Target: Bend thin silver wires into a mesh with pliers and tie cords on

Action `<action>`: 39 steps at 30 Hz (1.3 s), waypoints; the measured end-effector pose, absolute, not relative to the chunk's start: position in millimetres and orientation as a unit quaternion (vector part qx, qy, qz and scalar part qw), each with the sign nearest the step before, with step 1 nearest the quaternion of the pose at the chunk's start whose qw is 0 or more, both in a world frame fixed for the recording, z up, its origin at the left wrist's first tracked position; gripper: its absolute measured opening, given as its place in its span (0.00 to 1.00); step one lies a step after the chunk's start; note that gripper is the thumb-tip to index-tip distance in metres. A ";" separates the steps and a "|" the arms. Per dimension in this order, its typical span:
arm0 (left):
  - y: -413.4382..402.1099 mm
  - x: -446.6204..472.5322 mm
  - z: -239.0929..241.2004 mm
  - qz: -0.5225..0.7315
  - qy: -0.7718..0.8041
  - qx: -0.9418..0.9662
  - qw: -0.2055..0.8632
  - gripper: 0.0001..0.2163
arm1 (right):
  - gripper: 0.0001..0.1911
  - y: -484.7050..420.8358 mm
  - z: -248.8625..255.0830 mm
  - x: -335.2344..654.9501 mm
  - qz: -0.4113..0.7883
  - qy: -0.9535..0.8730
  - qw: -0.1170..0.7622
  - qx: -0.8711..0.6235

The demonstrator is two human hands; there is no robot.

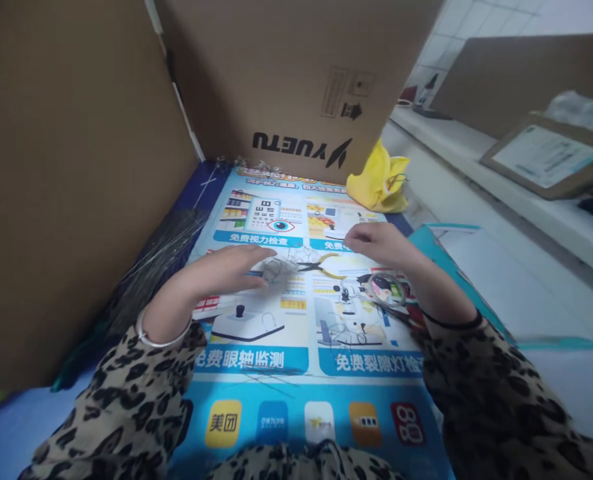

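My left hand (pixel 231 268) hovers over the poster sheet (pixel 256 333) with its thumb and fingers apart. Just off its fingertips lies a loose tangle of thin wire (pixel 275 268). My right hand (pixel 376 241) is curled, its fingers bent inward; whatever they hold, if anything, is hidden or too small to see. Between both hands rests a pair of pliers (pixel 321 267) with yellow handles spread. A round coil (pixel 386 289) lies below my right hand, beside a dark tool with red on it (pixel 410 316), partly behind my wrist.
Cardboard panels (pixel 286 73) stand at the back and left. A bundle of thin straight wires (pixel 151 267) lies along the left side. A crumpled yellow cloth (pixel 379 180) sits at the back right. Short dark wire pieces (pixel 269 372) lie in front; a parcel (pixel 551 153) rests on the ledge.
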State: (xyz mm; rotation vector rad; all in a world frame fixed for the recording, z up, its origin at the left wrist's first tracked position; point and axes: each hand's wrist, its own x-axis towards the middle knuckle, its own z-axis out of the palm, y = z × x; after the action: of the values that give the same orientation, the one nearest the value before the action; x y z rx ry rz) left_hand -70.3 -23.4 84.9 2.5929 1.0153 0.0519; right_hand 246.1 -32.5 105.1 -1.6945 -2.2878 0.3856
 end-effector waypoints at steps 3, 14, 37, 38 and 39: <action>-31.0 -66.4 91.3 -0.004 0.365 0.915 0.171 0.26 | 0.11 -40.5 94.1 246.7 0.163 -0.826 0.037 -0.538; -32.9 -65.9 93.7 -0.027 0.379 0.912 0.157 0.26 | 0.11 -73.4 35.5 253.5 0.191 -0.867 -0.037 -0.459; -37.4 -62.2 93.0 -0.040 0.374 0.915 0.148 0.24 | 0.08 -126.4 39.9 214.0 0.189 -0.925 -0.020 -0.330; -36.9 -62.1 91.8 -0.039 0.380 0.913 0.145 0.24 | 0.08 -126.2 39.5 218.0 0.191 -0.924 -0.023 -0.331; -36.2 -62.1 90.3 -0.040 0.387 0.910 0.145 0.24 | 0.08 -126.4 39.2 222.0 0.193 -0.922 -0.027 -0.335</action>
State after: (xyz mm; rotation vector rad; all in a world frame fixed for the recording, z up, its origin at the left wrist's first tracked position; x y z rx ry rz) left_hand -62.1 -36.2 90.3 2.6220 1.1141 -0.1144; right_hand 222.0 -126.4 39.2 -1.0724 -2.9471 0.6165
